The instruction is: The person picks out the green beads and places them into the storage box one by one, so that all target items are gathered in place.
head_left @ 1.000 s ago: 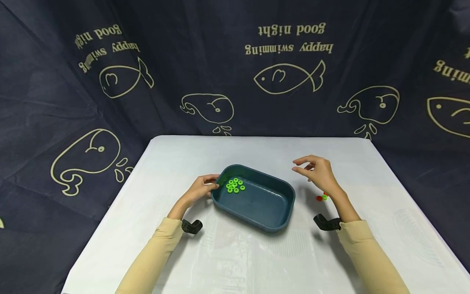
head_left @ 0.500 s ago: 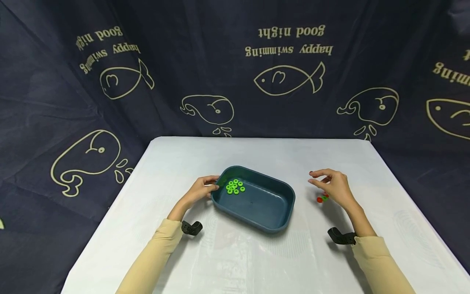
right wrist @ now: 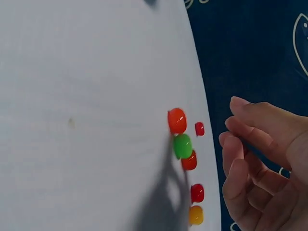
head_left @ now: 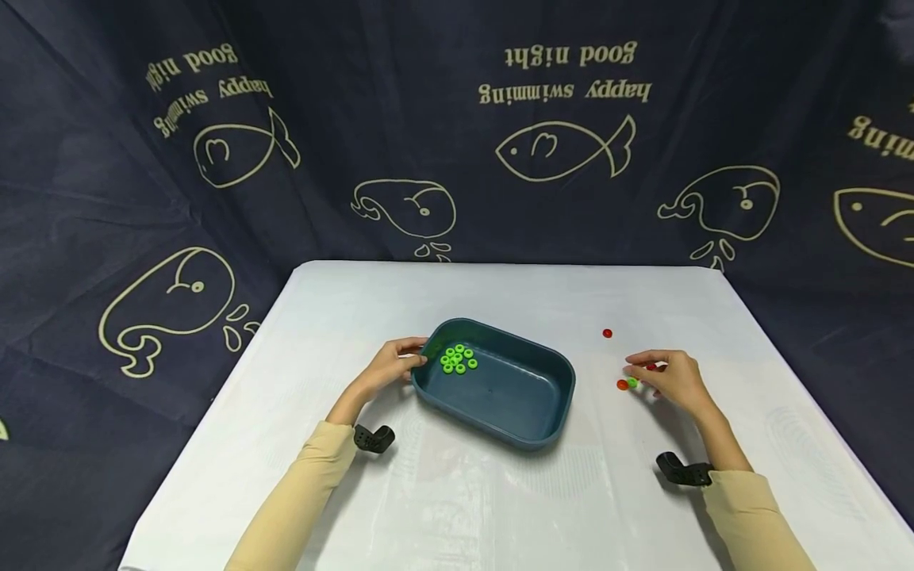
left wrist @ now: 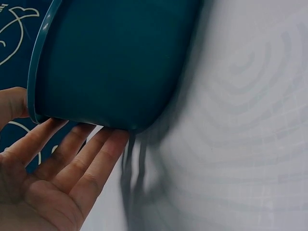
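At the left end of a dark teal plastic bin (head_left: pixel 493 396), my left hand (head_left: pixel 389 366) grips the wall, thumb over the rim and fingers (left wrist: pixel 96 163) along the outside. Several small bright green rings (head_left: pixel 457 359) lie inside, by that end. My right hand (head_left: pixel 674 377) hovers over a loose group of small rings right of the bin, thumb and fingertips apart with nothing between them. An orange-red ring (head_left: pixel 623 385) and a green ring (head_left: pixel 632 382) lie beneath its fingertips. Red rings and a yellow ring (right wrist: pixel 196 215) show nearby in the right wrist view.
A lone red ring (head_left: pixel 608 333) lies farther back on the white-covered table (head_left: pixel 357 507). Behind the table hangs a dark blue curtain (head_left: pixel 457 103) with fish and whale drawings. Each wrist wears a black camera mount (head_left: pixel 683 469).
My right hand has moved right and nearer to me, from beside the bin to over the loose rings. The farther red ring now shows uncovered. My left hand keeps its place.
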A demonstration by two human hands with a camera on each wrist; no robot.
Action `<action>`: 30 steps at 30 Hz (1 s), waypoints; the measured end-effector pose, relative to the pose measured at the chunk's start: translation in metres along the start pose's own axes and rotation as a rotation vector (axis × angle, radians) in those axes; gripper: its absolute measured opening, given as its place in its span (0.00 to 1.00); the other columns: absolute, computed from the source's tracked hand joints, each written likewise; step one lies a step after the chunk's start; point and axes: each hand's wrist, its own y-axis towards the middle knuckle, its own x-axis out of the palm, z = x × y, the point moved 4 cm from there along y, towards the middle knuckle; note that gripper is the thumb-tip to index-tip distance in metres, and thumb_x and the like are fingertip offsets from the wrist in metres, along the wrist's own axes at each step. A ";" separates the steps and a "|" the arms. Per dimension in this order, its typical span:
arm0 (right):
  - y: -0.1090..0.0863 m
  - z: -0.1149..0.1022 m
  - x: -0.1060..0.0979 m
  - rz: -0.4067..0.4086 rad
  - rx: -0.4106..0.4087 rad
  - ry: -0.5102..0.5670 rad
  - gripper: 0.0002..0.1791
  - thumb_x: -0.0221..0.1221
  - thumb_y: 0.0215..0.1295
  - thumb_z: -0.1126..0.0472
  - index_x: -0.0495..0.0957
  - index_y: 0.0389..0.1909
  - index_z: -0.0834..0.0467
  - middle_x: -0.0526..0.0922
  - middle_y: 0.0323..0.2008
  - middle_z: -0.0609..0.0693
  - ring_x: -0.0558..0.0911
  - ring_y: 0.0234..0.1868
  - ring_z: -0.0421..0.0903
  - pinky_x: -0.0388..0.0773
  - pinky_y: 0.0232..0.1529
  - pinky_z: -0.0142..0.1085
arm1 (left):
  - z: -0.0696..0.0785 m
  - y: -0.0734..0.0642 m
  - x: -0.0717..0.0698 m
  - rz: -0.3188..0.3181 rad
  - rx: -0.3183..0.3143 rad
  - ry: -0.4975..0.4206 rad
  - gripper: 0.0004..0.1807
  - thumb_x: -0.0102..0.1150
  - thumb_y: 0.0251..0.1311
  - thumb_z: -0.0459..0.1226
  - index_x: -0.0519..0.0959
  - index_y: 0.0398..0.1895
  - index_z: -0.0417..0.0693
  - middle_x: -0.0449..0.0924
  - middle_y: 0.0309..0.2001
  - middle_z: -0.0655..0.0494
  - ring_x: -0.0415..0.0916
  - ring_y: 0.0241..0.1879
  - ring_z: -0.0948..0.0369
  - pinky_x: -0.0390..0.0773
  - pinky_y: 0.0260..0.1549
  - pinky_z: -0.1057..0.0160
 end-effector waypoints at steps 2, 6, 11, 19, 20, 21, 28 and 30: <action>0.000 0.004 0.000 -0.023 0.015 0.001 0.18 0.65 0.56 0.56 0.83 0.43 0.64 0.85 0.26 0.60 0.77 0.16 0.41 0.76 0.17 0.35 | 0.000 0.001 0.000 -0.001 0.005 -0.002 0.27 0.53 0.63 0.35 0.66 0.66 0.40 0.70 0.59 0.35 0.73 0.54 0.43 0.80 0.33 0.62; -0.002 0.012 0.001 -0.064 0.039 0.000 0.17 0.65 0.57 0.57 0.83 0.42 0.64 0.86 0.26 0.58 0.78 0.18 0.39 0.76 0.18 0.35 | 0.001 0.002 0.000 -0.002 0.005 0.000 0.26 0.53 0.63 0.35 0.66 0.66 0.40 0.70 0.59 0.35 0.73 0.54 0.43 0.79 0.34 0.63; -0.004 0.016 0.003 -0.095 0.017 -0.021 0.15 0.64 0.58 0.60 0.83 0.42 0.65 0.86 0.31 0.60 0.77 0.20 0.38 0.75 0.18 0.34 | 0.003 0.001 0.000 -0.003 0.009 0.004 0.26 0.53 0.64 0.35 0.66 0.66 0.40 0.70 0.58 0.34 0.73 0.54 0.43 0.80 0.34 0.64; -0.003 0.016 0.007 -0.116 -0.029 -0.066 0.15 0.66 0.54 0.64 0.82 0.42 0.67 0.85 0.33 0.61 0.75 0.20 0.37 0.73 0.17 0.31 | 0.003 0.000 -0.001 0.001 0.002 0.016 0.27 0.52 0.63 0.35 0.65 0.66 0.39 0.69 0.59 0.34 0.74 0.53 0.44 0.79 0.33 0.65; -0.002 0.016 0.008 -0.118 -0.027 -0.071 0.15 0.66 0.54 0.64 0.82 0.42 0.67 0.85 0.33 0.61 0.75 0.20 0.37 0.73 0.17 0.31 | 0.003 0.000 -0.001 0.002 -0.001 0.017 0.27 0.52 0.63 0.35 0.65 0.66 0.39 0.69 0.59 0.34 0.74 0.53 0.45 0.79 0.33 0.65; -0.002 0.016 0.008 -0.118 -0.022 -0.076 0.15 0.66 0.54 0.64 0.82 0.42 0.67 0.85 0.33 0.61 0.75 0.20 0.37 0.73 0.17 0.31 | 0.003 0.000 -0.001 0.002 0.002 0.020 0.27 0.52 0.63 0.35 0.65 0.66 0.39 0.69 0.59 0.34 0.74 0.54 0.44 0.79 0.33 0.65; -0.001 0.016 0.010 -0.117 -0.016 -0.112 0.14 0.64 0.54 0.65 0.82 0.42 0.67 0.86 0.31 0.59 0.74 0.18 0.39 0.73 0.17 0.31 | 0.003 0.000 0.000 0.008 -0.010 0.005 0.26 0.53 0.63 0.35 0.66 0.65 0.41 0.71 0.59 0.36 0.74 0.54 0.45 0.79 0.32 0.66; -0.001 0.016 0.010 -0.115 -0.008 -0.108 0.13 0.64 0.55 0.65 0.82 0.41 0.67 0.86 0.31 0.59 0.74 0.18 0.39 0.72 0.17 0.31 | 0.001 0.000 0.000 0.008 -0.006 0.005 0.26 0.53 0.63 0.35 0.66 0.65 0.41 0.71 0.59 0.36 0.74 0.54 0.45 0.79 0.32 0.65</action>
